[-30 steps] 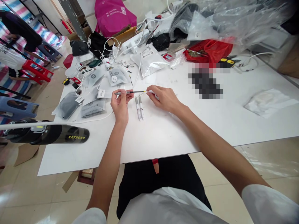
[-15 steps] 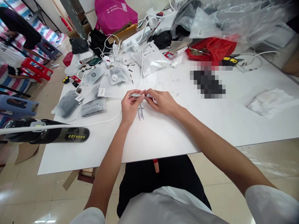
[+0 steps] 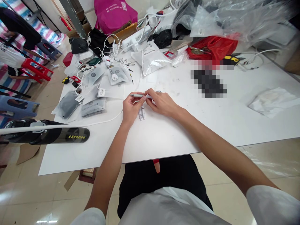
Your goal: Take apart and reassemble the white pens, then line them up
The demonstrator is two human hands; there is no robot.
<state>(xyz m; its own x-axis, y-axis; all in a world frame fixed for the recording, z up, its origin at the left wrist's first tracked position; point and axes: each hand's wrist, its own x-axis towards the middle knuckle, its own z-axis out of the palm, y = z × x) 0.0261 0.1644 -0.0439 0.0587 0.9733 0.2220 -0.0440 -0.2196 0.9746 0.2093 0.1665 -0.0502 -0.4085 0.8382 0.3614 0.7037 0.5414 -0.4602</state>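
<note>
Between my two hands a slim silver-white pen (image 3: pixel 138 95) lies roughly level, just above the white table (image 3: pixel 150 140). My left hand (image 3: pixel 132 107) is closed on its left part, thumb and fingers pinching it. The fingertips of my right hand (image 3: pixel 161 101) pinch its right end, and part of the pen is hidden behind them. Below, partly covered by my hands, a few small clear and silvery pen-like pieces (image 3: pixel 142 113) lie on the table. Another silvery bit (image 3: pixel 158 91) shows just behind my right hand.
A black bottle (image 3: pixel 77 135) lies at the left edge, a white cable (image 3: pixel 105 122) across it. Grey pouches (image 3: pixel 93 107) and tangled cables sit behind to the left. A white packet (image 3: pixel 151 57), a red bag (image 3: pixel 212 48) and crumpled white plastic (image 3: pixel 272 101) are farther off.
My hands have shifted very slightly to the right and keep hold of the pen. A silvery piece behind my right hand shows more clearly now.
</note>
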